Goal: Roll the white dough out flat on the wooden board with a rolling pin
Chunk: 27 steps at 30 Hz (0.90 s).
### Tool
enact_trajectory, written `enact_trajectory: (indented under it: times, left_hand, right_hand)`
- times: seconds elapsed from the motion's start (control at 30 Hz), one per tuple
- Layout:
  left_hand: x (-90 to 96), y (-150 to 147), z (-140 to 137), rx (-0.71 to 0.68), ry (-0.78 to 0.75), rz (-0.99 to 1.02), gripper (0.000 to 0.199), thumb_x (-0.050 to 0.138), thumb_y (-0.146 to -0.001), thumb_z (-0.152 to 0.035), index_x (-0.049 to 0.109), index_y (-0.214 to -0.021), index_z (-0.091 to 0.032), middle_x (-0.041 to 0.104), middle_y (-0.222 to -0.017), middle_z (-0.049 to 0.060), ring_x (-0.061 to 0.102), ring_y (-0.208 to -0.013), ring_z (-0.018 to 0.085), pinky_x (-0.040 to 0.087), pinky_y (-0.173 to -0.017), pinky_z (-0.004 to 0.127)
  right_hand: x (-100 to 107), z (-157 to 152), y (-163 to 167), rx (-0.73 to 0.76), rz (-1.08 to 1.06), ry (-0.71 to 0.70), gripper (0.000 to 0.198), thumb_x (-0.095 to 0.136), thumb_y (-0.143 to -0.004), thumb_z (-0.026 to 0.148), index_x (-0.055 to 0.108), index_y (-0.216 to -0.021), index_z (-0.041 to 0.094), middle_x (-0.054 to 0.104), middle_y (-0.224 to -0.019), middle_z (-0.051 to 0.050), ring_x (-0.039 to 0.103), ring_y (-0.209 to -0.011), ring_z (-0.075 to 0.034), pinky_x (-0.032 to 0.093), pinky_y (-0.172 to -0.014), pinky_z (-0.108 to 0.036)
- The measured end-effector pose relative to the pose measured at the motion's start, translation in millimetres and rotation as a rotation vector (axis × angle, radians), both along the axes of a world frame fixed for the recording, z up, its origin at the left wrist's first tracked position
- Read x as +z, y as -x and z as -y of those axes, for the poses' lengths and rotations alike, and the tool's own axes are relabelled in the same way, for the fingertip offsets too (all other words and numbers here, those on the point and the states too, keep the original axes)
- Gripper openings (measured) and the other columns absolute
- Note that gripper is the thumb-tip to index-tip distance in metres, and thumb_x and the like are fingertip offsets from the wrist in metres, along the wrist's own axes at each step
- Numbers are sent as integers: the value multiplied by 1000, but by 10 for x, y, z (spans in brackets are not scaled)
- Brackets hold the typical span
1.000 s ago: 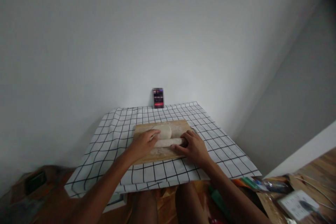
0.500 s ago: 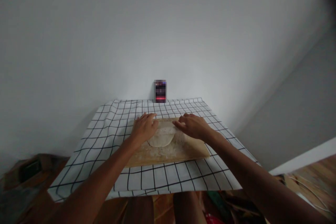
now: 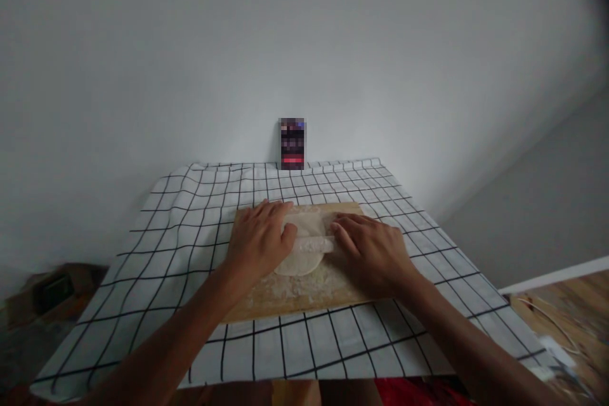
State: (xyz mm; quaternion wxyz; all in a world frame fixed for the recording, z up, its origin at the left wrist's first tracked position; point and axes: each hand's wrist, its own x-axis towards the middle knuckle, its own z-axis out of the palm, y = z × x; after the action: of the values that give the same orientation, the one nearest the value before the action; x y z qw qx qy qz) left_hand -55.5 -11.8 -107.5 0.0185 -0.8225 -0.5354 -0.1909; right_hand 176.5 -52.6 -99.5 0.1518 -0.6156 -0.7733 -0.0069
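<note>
A flattened round of pale dough (image 3: 299,264) lies on a floured wooden board (image 3: 285,304). Across it runs a short, flour-coated rolling pin (image 3: 311,245), its middle visible between my hands. My left hand (image 3: 261,235) covers the pin's left end, thumb pointing inward along it. Over the right end, my right hand (image 3: 373,244) is closed with the fingers curled and the thumb along the pin. Both ends of the pin are hidden under the hands. Some of the dough shows beyond the pin, towards the wall.
A white cloth with black grid lines (image 3: 181,222) covers the table. At its back edge, a blurred phone-like dark rectangle (image 3: 292,144) leans against the wall (image 3: 304,44). An open cardboard box (image 3: 52,292) sits low at left; a pale cable (image 3: 552,320) lies on the floor at right.
The view has come closer to the table. My hands and the rolling pin have moved nearer to me over the dough, and my right hand lies flatter over the pin's end.
</note>
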Motion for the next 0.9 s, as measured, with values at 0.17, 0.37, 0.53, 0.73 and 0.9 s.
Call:
enact_trajectory:
  times: [0.17, 0.37, 0.53, 0.73, 0.9]
  left_hand:
    - [-20, 4, 106, -30, -83, -40, 48, 48, -98, -23, 64, -142, -15, 72, -141, 13, 60, -138, 35, 43, -121, 57]
    - [-33, 14, 242, -59, -97, -31, 49, 46, -100, -24, 63, -144, -15, 67, -149, 13, 53, -146, 36, 39, -124, 61]
    - [-46, 32, 184, -37, -24, -63, 50, 41, -102, -24, 61, -147, -17, 64, -154, 10, 51, -149, 34, 36, -126, 59]
    - [-12, 22, 27, 31, 94, -127, 50, 38, -105, -29, 59, -149, -19, 61, -157, 11, 51, -150, 32, 39, -125, 55]
    - [-67, 23, 20, 33, 12, -123, 50, 39, -105, -30, 59, -149, -16, 65, -153, 14, 56, -146, 33, 41, -122, 55]
  right_hand:
    - [-129, 171, 2, -16, -20, -77, 47, 34, -113, 48, 76, -117, 28, 75, -138, -5, 75, -111, -25, 54, -72, -32]
    - [-216, 372, 11, 8, -42, -132, 40, 40, -112, 46, 74, -125, 26, 71, -147, -7, 70, -128, -26, 60, -90, -37]
    - [-14, 267, 33, 10, 41, 6, 46, 34, -114, 49, 76, -119, 28, 75, -138, -5, 74, -118, -25, 56, -86, -34]
    - [256, -56, 37, 53, 148, 139, 54, 29, -114, 50, 76, -107, 24, 81, -119, -7, 75, -108, -26, 50, -80, -32]
    - [159, -80, 51, -6, 73, 90, 51, 31, -114, 50, 77, -113, 26, 80, -124, -7, 74, -112, -26, 53, -86, -35]
